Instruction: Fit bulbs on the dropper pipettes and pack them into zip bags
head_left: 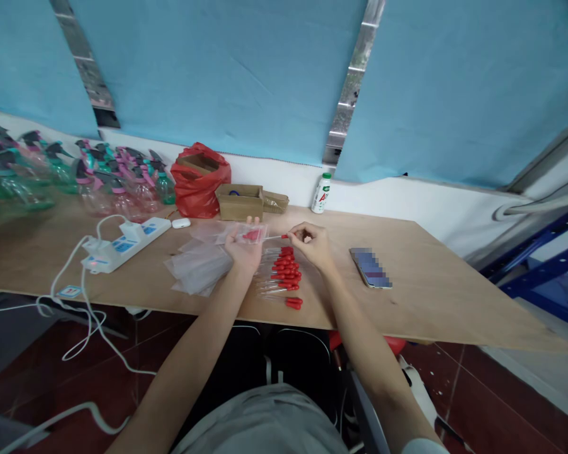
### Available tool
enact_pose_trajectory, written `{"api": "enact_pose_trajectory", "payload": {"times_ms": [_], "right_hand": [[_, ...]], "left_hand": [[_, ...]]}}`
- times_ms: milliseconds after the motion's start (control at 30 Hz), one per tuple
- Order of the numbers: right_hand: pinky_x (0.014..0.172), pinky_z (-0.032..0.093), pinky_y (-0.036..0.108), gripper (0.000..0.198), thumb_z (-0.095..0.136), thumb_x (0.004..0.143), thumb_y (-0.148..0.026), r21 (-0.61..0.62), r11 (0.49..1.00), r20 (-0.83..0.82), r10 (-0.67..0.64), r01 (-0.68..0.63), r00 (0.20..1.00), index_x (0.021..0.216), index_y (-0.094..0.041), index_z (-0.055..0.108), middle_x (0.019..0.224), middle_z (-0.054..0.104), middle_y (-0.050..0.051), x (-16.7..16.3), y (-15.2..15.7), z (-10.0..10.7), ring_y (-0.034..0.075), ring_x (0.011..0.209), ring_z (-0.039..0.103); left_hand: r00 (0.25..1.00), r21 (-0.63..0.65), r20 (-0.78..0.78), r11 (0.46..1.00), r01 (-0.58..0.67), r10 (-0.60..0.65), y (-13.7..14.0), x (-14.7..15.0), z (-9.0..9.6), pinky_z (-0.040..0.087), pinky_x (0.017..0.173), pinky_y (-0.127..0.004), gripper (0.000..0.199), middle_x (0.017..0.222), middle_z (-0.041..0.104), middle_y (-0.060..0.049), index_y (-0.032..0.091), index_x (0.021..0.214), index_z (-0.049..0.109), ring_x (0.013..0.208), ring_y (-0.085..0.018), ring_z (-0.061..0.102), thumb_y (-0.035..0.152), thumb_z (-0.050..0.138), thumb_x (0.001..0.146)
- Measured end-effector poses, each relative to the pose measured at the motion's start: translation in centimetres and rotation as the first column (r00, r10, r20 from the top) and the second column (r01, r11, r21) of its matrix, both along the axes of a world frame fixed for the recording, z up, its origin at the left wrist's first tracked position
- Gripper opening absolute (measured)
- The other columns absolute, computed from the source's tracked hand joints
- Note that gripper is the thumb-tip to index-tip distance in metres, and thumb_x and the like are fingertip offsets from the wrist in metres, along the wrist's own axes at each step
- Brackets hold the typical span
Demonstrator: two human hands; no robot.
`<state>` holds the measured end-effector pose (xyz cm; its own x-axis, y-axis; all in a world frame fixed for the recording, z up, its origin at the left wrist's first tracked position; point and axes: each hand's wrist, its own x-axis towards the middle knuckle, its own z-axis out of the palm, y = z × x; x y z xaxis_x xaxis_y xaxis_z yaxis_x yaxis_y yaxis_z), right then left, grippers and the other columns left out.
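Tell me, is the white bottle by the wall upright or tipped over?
Upright: the white bottle stands on its base on the wooden table, green cap on top.

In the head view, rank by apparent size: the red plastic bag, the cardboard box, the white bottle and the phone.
1. red plastic bag
2. cardboard box
3. phone, though it lies nearer the camera than the box, so this gap is unsure
4. white bottle, smallest, standing farthest back by the wall

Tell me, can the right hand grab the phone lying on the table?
Probably yes. The phone lies flat just beside the right hand with bare table between them. But that hand already pinches a red-capped dropper, so it would need to let go first.
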<state>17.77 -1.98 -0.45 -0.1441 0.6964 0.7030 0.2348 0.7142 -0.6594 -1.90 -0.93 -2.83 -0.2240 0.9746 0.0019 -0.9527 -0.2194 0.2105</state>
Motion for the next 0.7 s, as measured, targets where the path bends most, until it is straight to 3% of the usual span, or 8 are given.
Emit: {"api": "enact_pose_trajectory", "payload": {"times_ms": [233, 600, 700], "right_hand": [[0.060, 0.042, 0.029, 0.022, 0.079, 0.090, -0.041, -0.012, 1.000, 0.001, 0.022, -0.022, 1.000, 0.086, -0.020, 0.080, 0.068, 0.066, -0.001, -0.5, -0.2, -0.2, 0.014, 0.061, 0.053], [0.064, 0.050, 0.030, 0.029, 0.081, 0.090, -0.050, -0.058, 0.998, 0.024, 0.012, -0.011, 1.000, 0.092, -0.021, 0.084, 0.078, 0.077, 0.004, -1.9, -0.5, -0.9, 0.016, 0.064, 0.060], [0.067, 0.052, 0.031, 0.028, 0.079, 0.090, -0.048, -0.085, 0.995, 0.053, 0.060, -0.056, 0.997, 0.098, -0.021, 0.085, 0.086, 0.080, 0.005, -2.2, -0.5, -1.2, 0.017, 0.069, 0.064]], "left_hand": [[1.000, -0.017, -0.004, 1.000, -0.025, 0.025, 0.4, 0.1, -0.3, 0.051, 0.114, -0.055, 0.029, 0.134, 0.073, -0.012, 0.023, 0.114, 0.062, 0.134, -0.029, 0.067, 0.028, 0.049, 0.088], [0.999, -0.020, -0.049, 1.000, 0.009, -0.010, -0.1, 0.5, -0.1, 0.052, 0.114, -0.055, 0.018, 0.135, 0.073, -0.012, 0.023, 0.101, 0.064, 0.135, -0.030, 0.067, 0.027, 0.050, 0.090], [0.998, -0.025, -0.053, 1.000, 0.018, -0.020, -0.2, 0.7, 0.1, 0.055, 0.111, -0.052, 0.020, 0.134, 0.073, -0.013, 0.022, 0.102, 0.064, 0.133, -0.031, 0.068, 0.026, 0.049, 0.089]]}}
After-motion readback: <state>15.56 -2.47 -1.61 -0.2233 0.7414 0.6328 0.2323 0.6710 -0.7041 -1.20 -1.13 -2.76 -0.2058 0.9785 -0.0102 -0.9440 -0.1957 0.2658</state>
